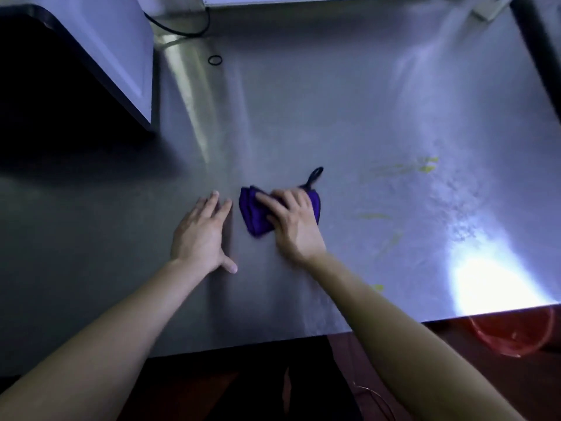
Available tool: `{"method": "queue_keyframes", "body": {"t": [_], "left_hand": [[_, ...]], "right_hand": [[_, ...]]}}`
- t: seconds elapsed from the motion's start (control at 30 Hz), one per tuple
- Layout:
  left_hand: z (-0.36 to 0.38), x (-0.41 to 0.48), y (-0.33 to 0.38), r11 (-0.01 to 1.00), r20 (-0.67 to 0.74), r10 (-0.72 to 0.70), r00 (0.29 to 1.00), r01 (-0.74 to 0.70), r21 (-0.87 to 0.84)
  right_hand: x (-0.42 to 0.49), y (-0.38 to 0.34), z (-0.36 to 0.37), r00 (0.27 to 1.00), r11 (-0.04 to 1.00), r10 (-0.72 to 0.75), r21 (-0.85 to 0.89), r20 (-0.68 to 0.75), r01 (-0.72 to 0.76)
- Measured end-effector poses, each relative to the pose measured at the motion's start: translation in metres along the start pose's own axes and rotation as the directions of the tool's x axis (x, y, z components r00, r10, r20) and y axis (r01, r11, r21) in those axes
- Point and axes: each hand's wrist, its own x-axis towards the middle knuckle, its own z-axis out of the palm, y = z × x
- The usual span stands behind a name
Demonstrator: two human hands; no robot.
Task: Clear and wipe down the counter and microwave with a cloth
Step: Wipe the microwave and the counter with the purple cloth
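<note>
A folded purple cloth [253, 215] with a dark hanging loop lies on the steel counter [334, 117] near its middle. My right hand [293, 221] presses flat on top of the cloth, fingers straight and pointing left; the hand is blurred. My left hand [202, 235] rests flat on the bare counter just left of the cloth, fingers spread. The microwave [91, 56] stands at the back left, its dark door facing me. Yellow-green smears [425, 168] mark the counter to the right of the cloth.
A small black ring [215, 59] lies on the counter beside the microwave, and a black cable [182, 30] runs behind it. A red basin [513, 332] sits below the counter's front edge at the right. A bright glare patch covers the counter's right front corner.
</note>
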Motion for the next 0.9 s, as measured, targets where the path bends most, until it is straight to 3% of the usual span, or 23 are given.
{"method": "queue_keyframes", "body": {"t": [0.1,0.17,0.23,0.33,0.43,0.57,0.73,0.83,0.9], "left_hand": [[0.0,-0.001,0.001,1.0,0.004,0.002,1.0,-0.002,-0.004],[0.001,-0.001,0.002,1.0,-0.001,-0.002,1.0,0.002,0.003],[0.002,-0.001,0.002,1.0,-0.004,0.004,1.0,-0.004,0.004],[0.004,0.003,0.001,1.0,-0.01,-0.004,1.0,0.004,-0.001],[0.009,0.007,-0.002,1.0,0.007,-0.017,1.0,0.017,-0.001],[0.007,0.006,0.002,0.998,0.034,-0.053,0.998,0.052,0.018],[0.008,-0.033,0.036,0.996,-0.025,-0.052,0.998,0.054,0.068],[0.019,-0.069,0.064,0.998,0.022,0.044,0.999,-0.045,0.051],[0.032,-0.083,0.081,0.991,0.059,0.092,0.994,-0.097,0.087]], "right_hand": [[-0.106,-0.009,-0.022,0.986,0.993,-0.112,0.036,0.127,0.108],[-0.104,0.013,-0.034,0.977,0.992,-0.127,0.043,0.173,0.122],[-0.05,0.05,-0.039,0.99,0.998,-0.063,0.01,0.126,0.062],[0.069,0.112,-0.048,0.987,0.982,0.16,-0.098,-0.008,-0.16],[0.126,0.137,-0.053,0.975,0.966,0.221,-0.132,-0.016,-0.222],[0.031,0.103,-0.053,0.987,0.987,0.146,-0.061,-0.06,-0.15],[-0.169,0.044,-0.079,0.994,0.998,0.042,0.035,0.102,-0.046],[-0.157,0.07,-0.089,0.987,0.998,-0.041,0.046,0.157,0.034],[-0.093,0.104,-0.085,0.996,1.0,0.016,0.003,0.091,-0.016]]}}
